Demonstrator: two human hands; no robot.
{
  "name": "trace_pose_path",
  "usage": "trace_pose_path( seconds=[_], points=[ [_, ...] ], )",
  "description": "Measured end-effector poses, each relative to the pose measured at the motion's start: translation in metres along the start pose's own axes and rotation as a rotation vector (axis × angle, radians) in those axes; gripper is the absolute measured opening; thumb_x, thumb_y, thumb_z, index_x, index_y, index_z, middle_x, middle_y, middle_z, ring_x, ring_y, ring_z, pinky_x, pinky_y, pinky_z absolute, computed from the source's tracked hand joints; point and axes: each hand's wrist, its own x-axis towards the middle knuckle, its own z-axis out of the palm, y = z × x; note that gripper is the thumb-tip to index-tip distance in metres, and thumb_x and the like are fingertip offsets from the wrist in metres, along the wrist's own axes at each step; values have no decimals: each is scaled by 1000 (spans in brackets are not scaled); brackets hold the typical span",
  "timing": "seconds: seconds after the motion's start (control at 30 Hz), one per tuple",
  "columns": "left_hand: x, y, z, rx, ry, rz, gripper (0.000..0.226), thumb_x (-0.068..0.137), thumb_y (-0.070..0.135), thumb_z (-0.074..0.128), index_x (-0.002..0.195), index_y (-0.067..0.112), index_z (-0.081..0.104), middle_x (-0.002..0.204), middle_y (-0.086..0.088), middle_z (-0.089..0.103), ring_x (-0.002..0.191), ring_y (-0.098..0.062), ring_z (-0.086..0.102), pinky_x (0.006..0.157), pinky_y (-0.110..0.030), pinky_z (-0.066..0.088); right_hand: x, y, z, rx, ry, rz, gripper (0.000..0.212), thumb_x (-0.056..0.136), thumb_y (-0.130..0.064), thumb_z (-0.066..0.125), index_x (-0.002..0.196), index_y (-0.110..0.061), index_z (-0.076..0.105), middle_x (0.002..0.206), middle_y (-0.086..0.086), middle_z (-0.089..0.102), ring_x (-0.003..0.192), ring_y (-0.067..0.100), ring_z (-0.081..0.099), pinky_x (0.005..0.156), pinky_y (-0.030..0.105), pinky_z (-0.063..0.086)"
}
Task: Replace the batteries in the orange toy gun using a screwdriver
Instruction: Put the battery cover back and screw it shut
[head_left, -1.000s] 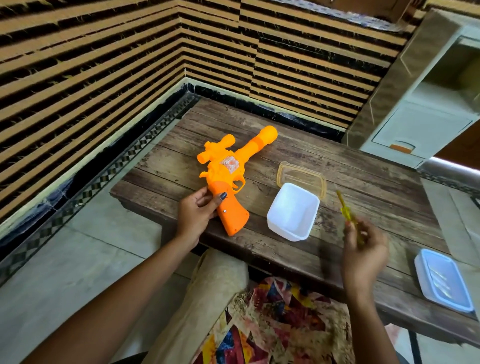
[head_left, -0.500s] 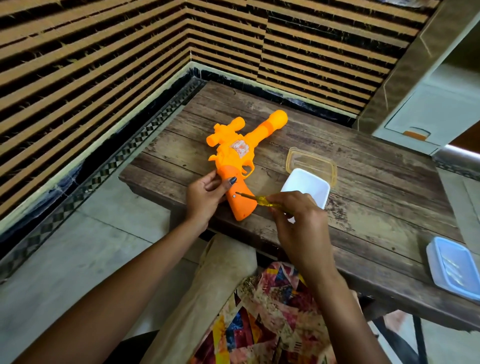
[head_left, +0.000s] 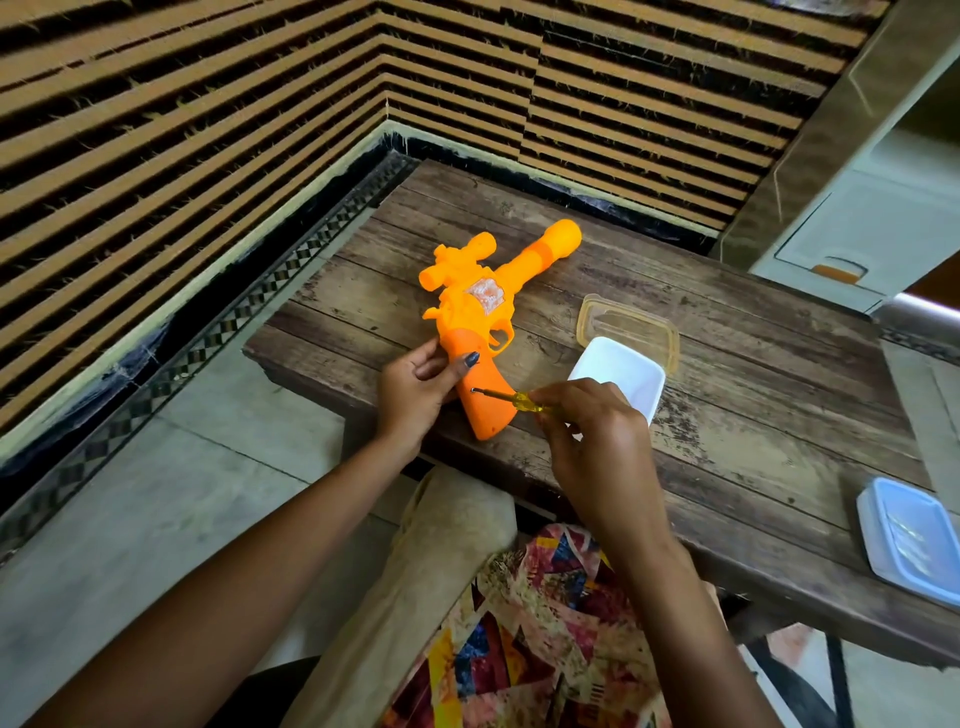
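Progress: early stage, by judgement. The grip cover of the orange plastic toy gun (head_left: 483, 332) is sitting closed, and no batteries are showing anywhere in view. Loosening the screw, lifting the cover, swapping the cells and refastening are all remaining.
Screwdriver: the small yellow-handled screwdriver with a thin metal shaft (head_left: 511, 399) is lying almost level across the grip. Its tip is meeting a small dark spot on the grip face, probably the screw head.
Right hand: the right hand (head_left: 587, 431) is pinching the yellow handle with curled fingertips.
Left hand: the left hand (head_left: 415, 384) is gripping the left side of the grip, the thumb pressing on its top face.
Gun position: the gun is lying flat on its side on the dark wooden plank worktop (head_left: 727, 405), near the front left corner.
Gun axis: the long axis is running diagonally, the muzzle pointing away and rightward toward the wall, the grip butt pointing back at the person.
Containers: a white rectangular plastic tub (head_left: 623, 374) is sitting just right of the grip, overlapping a clear amber lid (head_left: 597, 312). A blue-lidded box (head_left: 909, 535) is resting well apart at the right end.
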Motion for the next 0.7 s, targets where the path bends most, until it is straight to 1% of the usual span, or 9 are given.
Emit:
trace_pose_path(
  seconds=[0.23,0.37,0.47,0.53,0.7],
  points=[
    [1,-1,0,-11,-7,1,51,80,7,69,128,4,53,96,-5,66,69,7,64,62,-16,55,3,-3,-2,-30,-46,19,19,74,5,69,89,-7,71,85,5,69,78,24,59,69,11,31],
    [1,-2,-1,-12,-16,0,53,79,8,69,129,4,52,98,-6,67,71,6,64,63,-17,55,4,-5,-3,-40,-57,19,20,73,5,70,89,-7,71,84,5,69,78,25,59,69,11,30],
    [0,-1,-1,-14,-20,2,52,80,8,69,128,4,52,89,1,67,70,7,64,63,-17,55,4,-7,-4,-48,-59,17,20,73,5,70,89,-6,72,84,6,69,78,26,60,69,11,29],
    [0,0,0,-10,-22,7,52,80,8,69,129,4,52,86,3,66,69,8,63,63,-16,55,3,-8,-4,-48,-57,23,20,72,6,70,89,-6,72,84,6,69,78,26,60,69,11,29],
    [0,0,-1,2,-14,10,55,79,10,70,130,4,50,99,-7,67,77,0,64,65,-17,56,4,-10,-5,-70,-73,35,21,73,5,69,91,-6,72,85,7,70,80,26,60,68,14,30]
  ],
)
